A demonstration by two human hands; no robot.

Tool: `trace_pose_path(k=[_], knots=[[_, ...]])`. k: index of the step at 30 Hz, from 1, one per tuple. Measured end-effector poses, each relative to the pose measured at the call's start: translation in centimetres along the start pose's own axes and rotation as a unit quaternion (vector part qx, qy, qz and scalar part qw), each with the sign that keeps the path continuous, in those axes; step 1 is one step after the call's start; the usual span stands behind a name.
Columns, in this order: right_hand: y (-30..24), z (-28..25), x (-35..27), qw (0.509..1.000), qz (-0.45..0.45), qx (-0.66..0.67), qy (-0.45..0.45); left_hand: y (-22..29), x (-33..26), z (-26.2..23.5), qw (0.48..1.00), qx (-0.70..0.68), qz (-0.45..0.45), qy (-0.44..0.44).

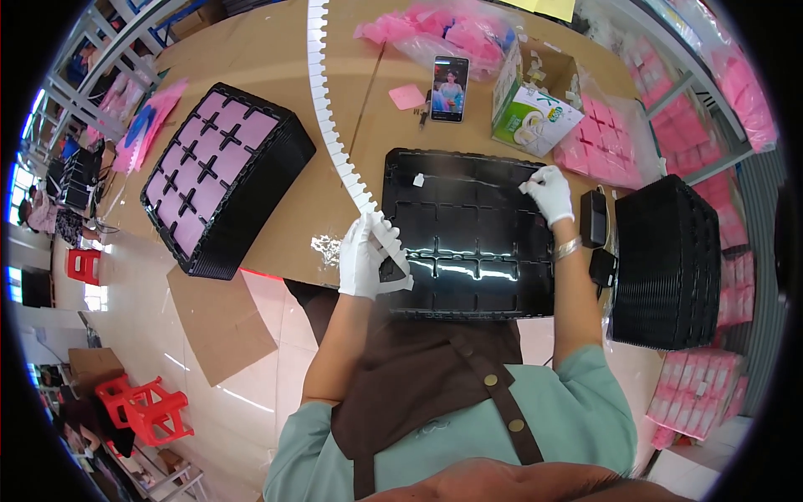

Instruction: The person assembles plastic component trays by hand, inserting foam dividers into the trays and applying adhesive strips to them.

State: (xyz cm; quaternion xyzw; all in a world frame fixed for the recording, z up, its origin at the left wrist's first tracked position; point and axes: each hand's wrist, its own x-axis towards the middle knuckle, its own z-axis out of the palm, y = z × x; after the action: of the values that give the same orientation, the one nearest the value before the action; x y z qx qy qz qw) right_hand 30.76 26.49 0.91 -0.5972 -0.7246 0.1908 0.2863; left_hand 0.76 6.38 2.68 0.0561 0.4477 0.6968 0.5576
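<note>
head view:
left hand (pixel 363 255): gloved, fingers pinched on the white notched strip (pixel 322 100) at the black tray's (pixel 468 238) left edge.
right hand (pixel 550 192): gloved, a small white tab (pixel 525 187) is pinched at the tray's upper right.
tray: laid on the cardboard-covered table (pixel 276 58), in front of the person.

Both hands white-gloved, forearms bare. Left hand (pixel 361 255) raised, fingers curled shut in a grip. Right hand (pixel 549 194) reaches farther forward, fingertips pinched, bracelet on wrist.
</note>
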Motion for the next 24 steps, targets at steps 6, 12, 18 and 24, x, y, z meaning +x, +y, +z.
trace_pose_path(k=[6, 12, 18, 24], knots=[[1.2, -0.1, 2.1, 0.975, 0.048, -0.192, -0.096, -0.3, -0.4, 0.0, 0.994, 0.105, 0.017, -0.039], [-7.0, 1.9, -5.0, 0.989, -0.125, 0.083, -0.016, -0.7, -0.9, -0.4, 0.963, 0.26, 0.064, -0.037], [-14.5, 7.2, -12.5, 0.88, -0.021, 0.397, -0.261, -1.1, -1.9, 2.5, 0.988, 0.135, 0.072, 0.001], [-15.0, 7.2, -13.7, 0.873, -0.013, 0.433, -0.223, -2.8, -1.6, 2.0, 0.994, 0.063, 0.081, 0.023]])
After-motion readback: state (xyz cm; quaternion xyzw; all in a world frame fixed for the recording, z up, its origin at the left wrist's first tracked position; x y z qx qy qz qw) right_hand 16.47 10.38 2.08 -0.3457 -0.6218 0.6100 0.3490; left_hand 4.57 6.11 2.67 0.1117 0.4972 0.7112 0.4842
